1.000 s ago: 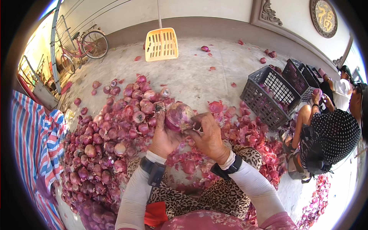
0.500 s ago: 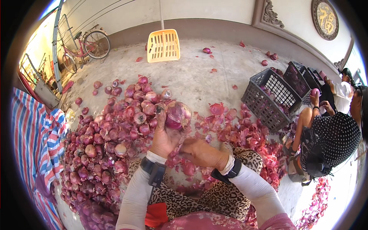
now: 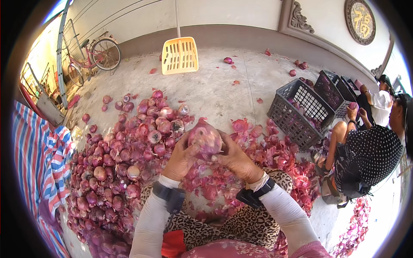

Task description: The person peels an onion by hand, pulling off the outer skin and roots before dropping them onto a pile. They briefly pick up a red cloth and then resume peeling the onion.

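Observation:
A large red onion point(image 3: 205, 139) is held up between my two hands, its surface slightly blurred. My left hand point(image 3: 180, 158) grips its left side, thumb toward me. On the other side, my right hand point(image 3: 239, 160) closes on it with the thumb at its lower edge. Below and beyond my hands lie loose papery onion skins point(image 3: 279, 150). To the left spreads a big heap of red onions point(image 3: 114, 163), some with cut or pale tops.
Black plastic crates point(image 3: 297, 114) with onions stand at the right. Beside them a person in a dotted top point(image 3: 373, 148) sits holding an onion. A yellow slotted scoop point(image 3: 180, 56) on a pole stands ahead. Striped cloth point(image 3: 41, 159) lies at left; a bicycle point(image 3: 94, 56) leans behind.
My right hand has come up from below the onion to its right side. Now both hands hold the onion, which has turned and shifted slightly toward the right and down.

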Motion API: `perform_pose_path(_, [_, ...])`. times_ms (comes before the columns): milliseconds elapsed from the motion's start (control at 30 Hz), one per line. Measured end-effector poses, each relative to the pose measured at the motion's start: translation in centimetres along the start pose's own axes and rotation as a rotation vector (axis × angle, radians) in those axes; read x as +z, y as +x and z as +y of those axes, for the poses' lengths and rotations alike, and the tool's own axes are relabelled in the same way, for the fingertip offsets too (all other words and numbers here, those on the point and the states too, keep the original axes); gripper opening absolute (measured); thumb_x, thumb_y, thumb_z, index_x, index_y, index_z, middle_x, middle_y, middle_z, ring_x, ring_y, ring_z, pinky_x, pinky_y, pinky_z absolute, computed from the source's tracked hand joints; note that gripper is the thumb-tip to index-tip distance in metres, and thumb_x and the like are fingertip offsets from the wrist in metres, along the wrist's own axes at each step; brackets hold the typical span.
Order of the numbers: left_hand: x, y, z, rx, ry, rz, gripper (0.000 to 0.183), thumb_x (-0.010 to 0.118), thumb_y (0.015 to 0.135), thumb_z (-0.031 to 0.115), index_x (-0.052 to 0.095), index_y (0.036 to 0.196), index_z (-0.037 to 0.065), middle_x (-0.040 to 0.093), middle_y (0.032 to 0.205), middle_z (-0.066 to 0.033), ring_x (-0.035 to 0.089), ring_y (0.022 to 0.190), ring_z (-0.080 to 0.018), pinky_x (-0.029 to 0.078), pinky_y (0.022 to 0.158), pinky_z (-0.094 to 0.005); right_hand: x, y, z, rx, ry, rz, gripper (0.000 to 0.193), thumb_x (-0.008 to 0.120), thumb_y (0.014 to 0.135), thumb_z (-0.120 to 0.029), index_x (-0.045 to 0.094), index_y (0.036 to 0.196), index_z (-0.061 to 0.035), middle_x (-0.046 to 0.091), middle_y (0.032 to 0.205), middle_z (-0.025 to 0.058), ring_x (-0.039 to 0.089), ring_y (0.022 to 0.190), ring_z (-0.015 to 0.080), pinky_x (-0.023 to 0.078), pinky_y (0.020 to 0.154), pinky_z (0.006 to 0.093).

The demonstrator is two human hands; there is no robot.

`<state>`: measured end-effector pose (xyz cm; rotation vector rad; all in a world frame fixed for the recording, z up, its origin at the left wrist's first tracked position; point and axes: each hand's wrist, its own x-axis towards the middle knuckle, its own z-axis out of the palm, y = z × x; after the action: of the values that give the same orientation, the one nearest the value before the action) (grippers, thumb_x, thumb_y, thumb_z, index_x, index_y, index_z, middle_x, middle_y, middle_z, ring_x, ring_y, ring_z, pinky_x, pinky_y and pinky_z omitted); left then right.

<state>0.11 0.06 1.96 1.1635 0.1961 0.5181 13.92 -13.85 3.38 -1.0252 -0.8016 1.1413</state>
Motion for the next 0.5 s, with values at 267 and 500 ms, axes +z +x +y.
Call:
perform_pose_path(267, [0.8,0.3,0.3,0.015,0.012,0.072,0.068,0.065,0.090,0.042,0.043,0.135,-0.005,0.054,0.128,-0.0102,0.054,0.114,-0.0163,0.043,0.099,-0.0311,-0.5,-0.2,-0.1,-0.025,0.075,-0.047,0.085,0.073,0.077,-0.001,0.023,0.146,-0.0024,0.047,0.132,0.0102,0.055,0.109,0.0186,0.052,0.085,0.0312])
perform_pose_path(500, [0.5,0.1,0.6,0.167,-0.080,-0.088,0.066,0.066,0.091,0.031,0.038,0.137,-0.007,0.051,0.131,-0.0121,0.051,0.119,-0.0181,0.043,0.100,-0.0328,-0.7,-0.7,-1.5,0.020,0.394,-0.054,0.087,0.070,0.078,0.004,0.020,0.148,-0.0086,0.047,0.132,0.0122,0.062,0.102,0.0217,0.056,0.083,0.0347])
